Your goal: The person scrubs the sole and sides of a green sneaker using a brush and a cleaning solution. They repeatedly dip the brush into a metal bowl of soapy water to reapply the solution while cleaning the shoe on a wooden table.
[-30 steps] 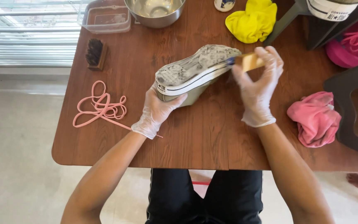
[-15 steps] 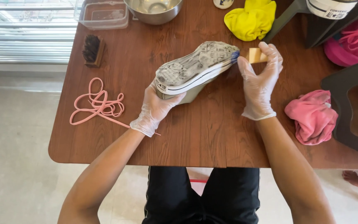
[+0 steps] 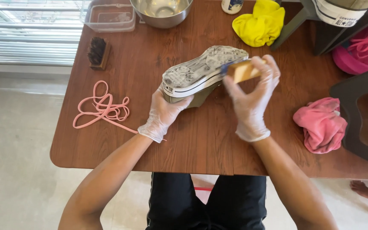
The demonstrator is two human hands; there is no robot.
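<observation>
head view: l hand (image 3: 163, 111), gloved, fingers clamped on the heel end of a sneaker (image 3: 201, 74), held sole-up and tilted just above the brown counter (image 3: 107, 140). r hand (image 3: 252, 96), also gloved, fingers clamped on a small wooden-backed brush (image 3: 241, 70) w/ dark bristles pressed to the sole's toe end. vs a sec ago the brush sits a bit lower and further in along the sole edge, blurred, so prob mid-scrub; the shoe itself has hardly shifted, sole looks grey w/ foam or grime. around: pink laces (image 3: 103, 108) loose to the left, a bigger dark-bristle brush (image 3: 98, 52) near the far left edge, clear plastic tub (image 3: 109, 15) and steel bowl (image 3: 162, 10) at the far edge, yellow cloth (image 3: 260, 23) beyond the shoe, pink cloth (image 3: 320, 123) to the right.
</observation>
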